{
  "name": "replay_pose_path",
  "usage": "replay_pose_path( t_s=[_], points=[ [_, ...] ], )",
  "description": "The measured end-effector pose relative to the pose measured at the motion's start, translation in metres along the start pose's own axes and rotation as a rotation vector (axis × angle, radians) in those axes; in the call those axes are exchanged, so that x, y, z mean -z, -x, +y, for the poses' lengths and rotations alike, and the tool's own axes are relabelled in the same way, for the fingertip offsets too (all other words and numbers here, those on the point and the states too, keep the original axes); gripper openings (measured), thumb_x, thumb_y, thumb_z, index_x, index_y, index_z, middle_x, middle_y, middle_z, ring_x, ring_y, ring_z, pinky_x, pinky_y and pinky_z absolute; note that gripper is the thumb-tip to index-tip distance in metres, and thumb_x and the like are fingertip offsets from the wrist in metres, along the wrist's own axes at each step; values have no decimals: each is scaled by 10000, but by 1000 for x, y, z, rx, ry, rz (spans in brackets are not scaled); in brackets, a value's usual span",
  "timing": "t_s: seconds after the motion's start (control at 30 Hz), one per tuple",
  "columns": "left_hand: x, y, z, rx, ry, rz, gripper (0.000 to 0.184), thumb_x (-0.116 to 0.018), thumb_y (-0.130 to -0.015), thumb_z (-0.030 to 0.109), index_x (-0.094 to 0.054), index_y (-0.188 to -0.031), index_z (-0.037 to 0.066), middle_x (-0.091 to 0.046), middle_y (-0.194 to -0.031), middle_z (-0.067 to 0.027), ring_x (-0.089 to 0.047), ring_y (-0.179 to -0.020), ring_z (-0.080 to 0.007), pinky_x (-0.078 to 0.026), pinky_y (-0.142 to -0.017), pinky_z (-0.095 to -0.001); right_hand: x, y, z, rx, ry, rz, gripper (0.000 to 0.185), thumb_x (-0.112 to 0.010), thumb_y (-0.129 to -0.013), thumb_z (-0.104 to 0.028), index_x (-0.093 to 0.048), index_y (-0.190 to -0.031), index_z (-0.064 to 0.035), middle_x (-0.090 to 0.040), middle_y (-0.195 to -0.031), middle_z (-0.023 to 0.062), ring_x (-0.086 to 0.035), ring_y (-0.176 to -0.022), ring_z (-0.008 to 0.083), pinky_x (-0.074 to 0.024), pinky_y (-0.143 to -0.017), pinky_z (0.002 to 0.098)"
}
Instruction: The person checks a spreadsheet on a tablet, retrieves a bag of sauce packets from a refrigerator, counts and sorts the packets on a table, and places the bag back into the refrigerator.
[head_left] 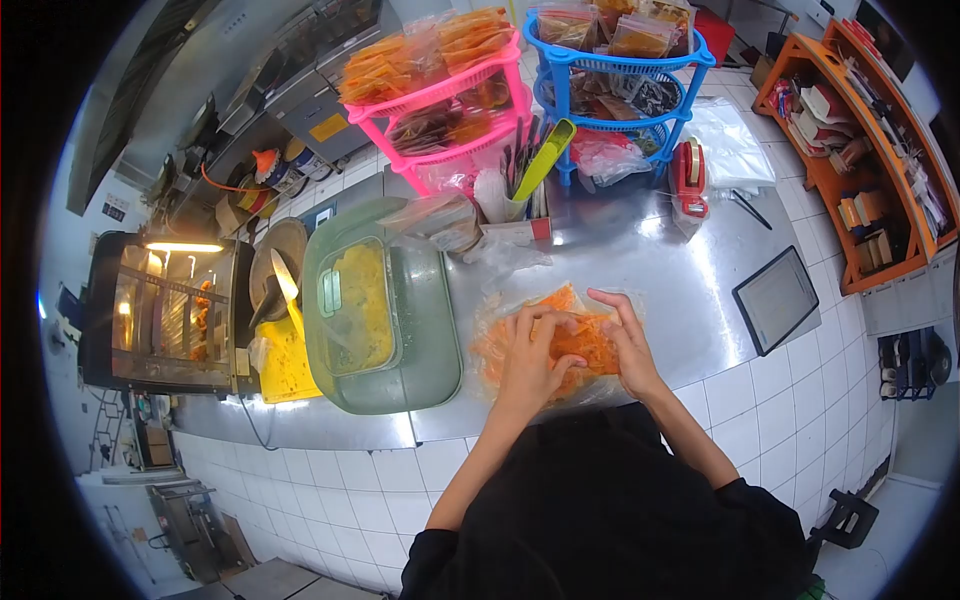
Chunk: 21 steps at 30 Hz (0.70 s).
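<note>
Clear plastic bags of orange shredded food (490,350) lie on the steel table in front of me. My left hand (535,360) rests on the left part of them, its fingers bent and spread apart. On the right side, my right hand (632,350) touches the bags with its thumb and fingers apart. Orange food shows between the two hands. Neither hand is closed round anything that I can make out.
Left of the bags stands a green tub (430,340) with a clear-lidded box. Behind are a pink rack (430,160) and a blue rack (620,62) of bagged food. A tablet (776,300) and a red tape dispenser (690,180) lie to the right. A knife (287,285) rests at the left.
</note>
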<state>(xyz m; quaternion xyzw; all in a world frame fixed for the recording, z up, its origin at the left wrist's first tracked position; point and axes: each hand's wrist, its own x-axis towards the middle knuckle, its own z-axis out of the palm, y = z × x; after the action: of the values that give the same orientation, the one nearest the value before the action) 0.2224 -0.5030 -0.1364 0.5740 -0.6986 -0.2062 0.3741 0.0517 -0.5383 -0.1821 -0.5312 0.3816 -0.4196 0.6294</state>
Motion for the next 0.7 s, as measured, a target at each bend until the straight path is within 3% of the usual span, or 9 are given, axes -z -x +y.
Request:
replay_pose_path(
  t_s=[0.1,0.2,0.3,0.4,0.5,0.6,0.7],
  points=[
    [8,-2,2,-38,-49,-22,459,-813,-638,74,-583,-1033,119,-543,-1048,-40,-461,-1017,-300,-422,-880,-424,6,0,-1,253,252,-47,471,-449,-962,-210,-376,-1381,-10,-462,-1300,103,-484,-1231,196,-400,-1015,331],
    [14,2,9,-90,-50,68,452,-805,-588,30,-613,-990,106,-579,-950,-29,-488,-936,-278,-395,-846,-389,-13,14,-34,155,-153,-128,440,-452,-985,-169,-346,-1382,-11,-513,-1320,163,-535,-1224,247,-465,-949,303],
    [16,8,12,-170,-56,188,458,-760,-621,-48,-603,-1017,120,-570,-978,-18,-488,-939,-275,-442,-810,-377,-13,13,-41,159,-211,-229,482,-474,-994,-191,-282,-1402,-22,-523,-1332,210,-562,-1207,271,-517,-892,312],
    [18,9,10,-215,-75,202,465,-766,-615,-45,-606,-1019,122,-574,-975,-18,-494,-938,-271,-444,-803,-374,-10,7,-48,160,-279,-288,486,-481,-975,-146,-280,-1398,-20,-505,-1367,228,-542,-1226,261,-505,-925,325],
    [20,7,8,-163,-71,178,484,-779,-604,-31,-600,-1031,111,-575,-965,-27,-506,-937,-267,-443,-812,-384,-11,4,-54,216,-243,-322,540,-486,-906,-57,-276,-1402,-24,-492,-1387,224,-519,-1255,263,-495,-930,296],
    [20,4,4,-134,-70,209,463,-811,-625,3,-576,-1017,76,-584,-969,-53,-526,-831,-242,-441,-747,-354,-16,-1,-53,238,-127,-234,620,-457,-808,35,-289,-1402,-16,-543,-1325,192,-548,-1192,217,-488,-883,254],
    [24,-1,11,16,89,193,442,-809,-690,30,-573,-1062,54,-562,-1040,-102,-539,-857,-252,-471,-758,-353,-7,-12,-31,191,64,-112,665,-417,-756,85,-323,-1402,-39,-594,-1184,140,-593,-1000,159,-483,-778,240]
  ],
)
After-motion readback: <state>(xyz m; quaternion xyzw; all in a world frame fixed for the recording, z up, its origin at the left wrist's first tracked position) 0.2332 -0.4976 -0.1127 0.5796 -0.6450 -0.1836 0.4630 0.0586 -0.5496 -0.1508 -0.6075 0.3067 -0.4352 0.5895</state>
